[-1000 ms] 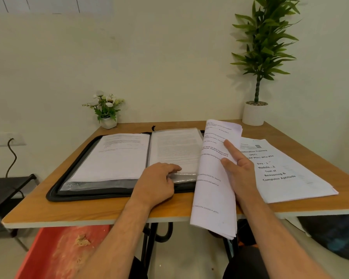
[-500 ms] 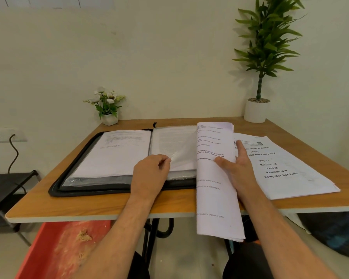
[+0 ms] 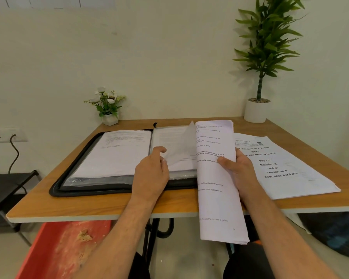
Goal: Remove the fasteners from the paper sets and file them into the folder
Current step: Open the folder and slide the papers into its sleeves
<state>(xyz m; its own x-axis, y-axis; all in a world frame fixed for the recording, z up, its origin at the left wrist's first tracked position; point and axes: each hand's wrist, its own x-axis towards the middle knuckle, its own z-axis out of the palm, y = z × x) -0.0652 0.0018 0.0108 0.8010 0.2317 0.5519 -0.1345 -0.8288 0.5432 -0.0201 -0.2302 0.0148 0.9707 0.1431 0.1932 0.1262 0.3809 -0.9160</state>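
The display folder [image 3: 85, 168] lies open on the wooden table [image 3: 101, 206], its clear pockets already holding printed pages; the left hand [image 3: 151, 174] rests on the right-hand side and pinches the lower corner of a clear sleeve [image 3: 181, 150] between thumb and fingers, lifting it into a raised flap. The right hand [image 3: 240, 174] grips a loose paper set [image 3: 218, 178], thumb pressed on the front and fingers wrapped behind; the set is curled lengthwise and stands almost upright, its lower half hanging past the near table edge, its upper edge level with the folder's far edge. A second printed set [image 3: 286, 168] lies flat on the table just right of that hand, titled as a test paper; whether it still carries a fastener is too small to tell.

The likely step is feeding the held set into the opened sleeve. The risks lie there; a curled stack may catch on the sleeve mouth and crumple or dog-ear its leading corners; with only a single hand gripping unfastened sheets, some could slip and fan out; if the pinch on the thin plastic slips, the sleeve could fall shut before the pages enter.
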